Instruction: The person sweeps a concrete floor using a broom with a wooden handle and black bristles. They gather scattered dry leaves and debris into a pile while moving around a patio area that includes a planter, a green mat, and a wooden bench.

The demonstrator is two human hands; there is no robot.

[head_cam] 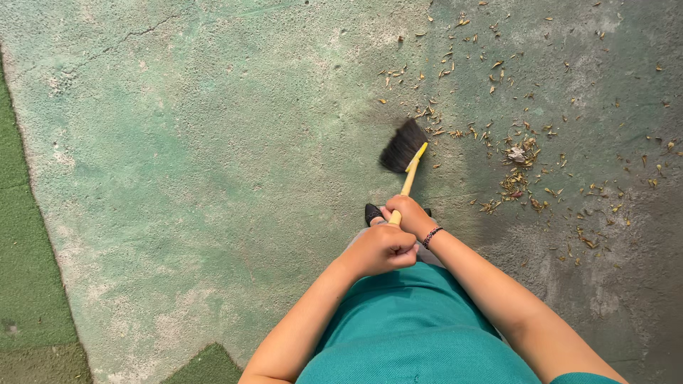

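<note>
While both hands clamp the handle:
Left hand [380, 249]: closed on broom [404, 153] handle.
Right hand [409, 213]: closed, lower down.
Swept: floor [213, 178] at left.
Left: leaf litter [519, 156] scattered at right.

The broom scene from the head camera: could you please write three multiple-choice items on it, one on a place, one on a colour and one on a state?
1. Where do most of the dry leaves lie on the concrete floor?
A. right of the bristles
B. left of the bristles
C. on the green mat

2. What colour is the broom handle?
A. red
B. yellow
C. blue

3. How is the broom held?
A. by one hand
B. by no hand
C. by both hands

Answers: 1 A, the litter is scattered to the right of the black bristles. 2 B, the stick is yellow. 3 C, the left hand and right hand each have a closed grip on the handle.
</note>
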